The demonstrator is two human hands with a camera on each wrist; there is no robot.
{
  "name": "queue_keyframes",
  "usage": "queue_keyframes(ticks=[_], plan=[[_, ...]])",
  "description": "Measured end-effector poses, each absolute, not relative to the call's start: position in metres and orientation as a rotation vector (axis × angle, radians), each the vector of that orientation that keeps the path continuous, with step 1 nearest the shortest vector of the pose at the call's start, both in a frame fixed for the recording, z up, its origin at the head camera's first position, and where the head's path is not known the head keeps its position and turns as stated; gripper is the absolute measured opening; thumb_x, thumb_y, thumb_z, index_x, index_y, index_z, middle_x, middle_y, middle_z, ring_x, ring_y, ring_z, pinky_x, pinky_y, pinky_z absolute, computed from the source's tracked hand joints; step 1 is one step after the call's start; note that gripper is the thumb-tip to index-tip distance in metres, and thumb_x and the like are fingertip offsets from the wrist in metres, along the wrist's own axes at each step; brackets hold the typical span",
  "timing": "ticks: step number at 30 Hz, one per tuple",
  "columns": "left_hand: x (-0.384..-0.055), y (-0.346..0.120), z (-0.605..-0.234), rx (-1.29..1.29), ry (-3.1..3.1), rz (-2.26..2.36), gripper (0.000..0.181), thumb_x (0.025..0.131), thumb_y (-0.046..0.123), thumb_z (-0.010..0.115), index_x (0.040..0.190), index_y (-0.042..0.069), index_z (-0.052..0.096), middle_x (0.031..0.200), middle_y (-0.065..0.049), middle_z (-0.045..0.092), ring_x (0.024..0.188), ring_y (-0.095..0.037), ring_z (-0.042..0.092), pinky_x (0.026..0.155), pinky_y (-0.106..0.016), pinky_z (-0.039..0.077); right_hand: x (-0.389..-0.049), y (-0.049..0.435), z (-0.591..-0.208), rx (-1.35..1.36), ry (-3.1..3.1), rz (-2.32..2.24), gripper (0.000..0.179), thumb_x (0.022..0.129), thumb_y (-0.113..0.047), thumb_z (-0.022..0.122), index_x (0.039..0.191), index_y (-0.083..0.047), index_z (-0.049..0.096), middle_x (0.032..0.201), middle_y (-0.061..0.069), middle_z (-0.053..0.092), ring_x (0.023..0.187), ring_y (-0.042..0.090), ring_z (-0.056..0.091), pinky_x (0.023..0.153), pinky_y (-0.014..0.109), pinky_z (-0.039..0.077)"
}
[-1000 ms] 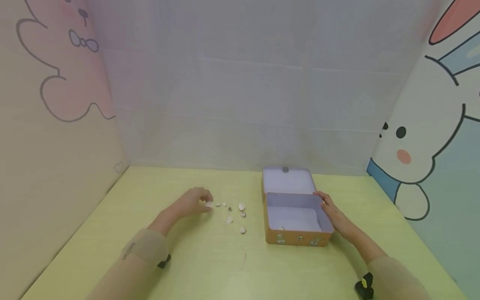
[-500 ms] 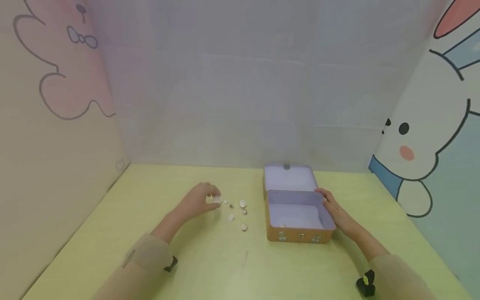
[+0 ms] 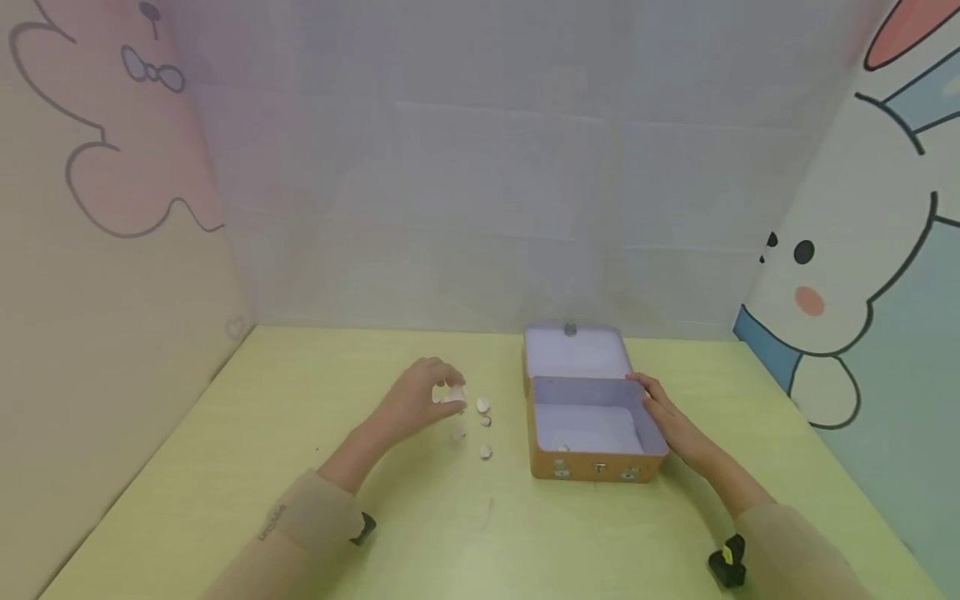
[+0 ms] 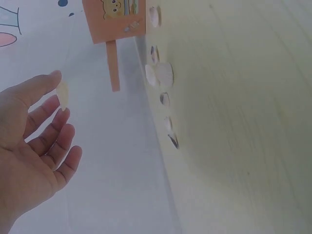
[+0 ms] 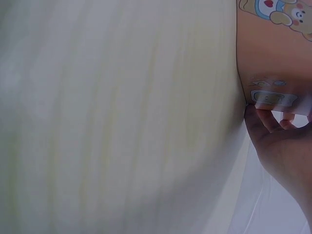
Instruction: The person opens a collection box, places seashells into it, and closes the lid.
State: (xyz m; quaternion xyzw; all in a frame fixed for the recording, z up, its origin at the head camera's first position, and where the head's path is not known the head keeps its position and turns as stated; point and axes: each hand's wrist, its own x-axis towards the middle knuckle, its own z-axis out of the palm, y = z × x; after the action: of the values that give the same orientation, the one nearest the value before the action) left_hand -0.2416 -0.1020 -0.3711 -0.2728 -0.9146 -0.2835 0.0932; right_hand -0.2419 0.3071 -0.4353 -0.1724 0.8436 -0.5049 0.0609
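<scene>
Between thumb and fingertips, my left hand (image 3: 416, 400) pinches a small pale seashell (image 4: 63, 94), raised off the table in the left wrist view. Several more shells lie loosely on the tabletop close by, among them a white shell (image 3: 483, 405) and one nearer the front (image 3: 486, 452); the hand partly covers others in the head view. My right hand (image 3: 675, 429) grips the right wall of an orange tin box (image 3: 543, 466) with a lilac inside. Its lid (image 3: 577, 354) lies folded back. A small whitish piece (image 3: 562, 448) shows inside, just behind the front wall.
The yellow tabletop (image 3: 420, 533) meets a pale back wall (image 3: 420, 208). Side panels with cartoon figures, such as the rabbit (image 3: 847, 292), stand left and right. The lid extends behind the box toward the back wall.
My left hand has moved right with the shell, up off the table and over the other shells. My right hand stays at the tin box, which has not moved on the table.
</scene>
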Motion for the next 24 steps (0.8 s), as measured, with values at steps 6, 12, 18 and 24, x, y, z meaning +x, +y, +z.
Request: queue_keyframes(ticks=[6,12,18,24], plan=[[-0.238,-0.088,-0.368,-0.815,-2.638,-0.904,0.027,0.079,0.023,0.076,0.102,0.009,0.068,0.100,0.000,0.064,0.094,-0.019,0.054,0.081,-0.034,0.048,-0.241,0.306,-0.434,-0.523,2.555,-1.529,0.045,0.105,-0.023,0.024,0.146,-0.006,0.017,0.153,0.024,0.004,0.139,0.049,-0.002,0.103,0.072,0.001],[-0.238,-0.072,-0.368,-0.848,-2.553,-0.943,0.027,0.078,0.022,0.077,0.100,0.009,0.068,0.098,0.002,0.064,0.095,-0.017,0.054,0.082,-0.034,0.047,-0.240,0.305,-0.433,-0.548,2.531,-1.573,0.044,0.105,-0.019,0.025,0.145,-0.003,0.018,0.152,0.025,0.005,0.139,0.048,0.000,0.104,0.071,0.002],[-0.239,-0.060,-0.372,-0.863,-2.521,-0.931,0.025,0.078,0.023,0.078,0.098,0.013,0.068,0.096,0.004,0.063,0.094,-0.013,0.053,0.083,-0.030,0.047,-0.240,0.305,-0.433,-0.550,2.527,-1.574,0.044,0.105,-0.018,0.024,0.145,-0.002,0.018,0.152,0.025,0.005,0.139,0.047,0.000,0.104,0.070,0.003],[-0.243,-0.049,-0.376,-0.897,-2.489,-0.944,0.025,0.078,0.022,0.077,0.098,0.012,0.068,0.096,0.003,0.064,0.096,-0.015,0.053,0.085,-0.031,0.046,-0.241,0.306,-0.433,-0.546,2.535,-1.561,0.044,0.105,-0.019,0.024,0.145,-0.003,0.017,0.152,0.025,0.006,0.139,0.047,0.000,0.104,0.071,0.002]])
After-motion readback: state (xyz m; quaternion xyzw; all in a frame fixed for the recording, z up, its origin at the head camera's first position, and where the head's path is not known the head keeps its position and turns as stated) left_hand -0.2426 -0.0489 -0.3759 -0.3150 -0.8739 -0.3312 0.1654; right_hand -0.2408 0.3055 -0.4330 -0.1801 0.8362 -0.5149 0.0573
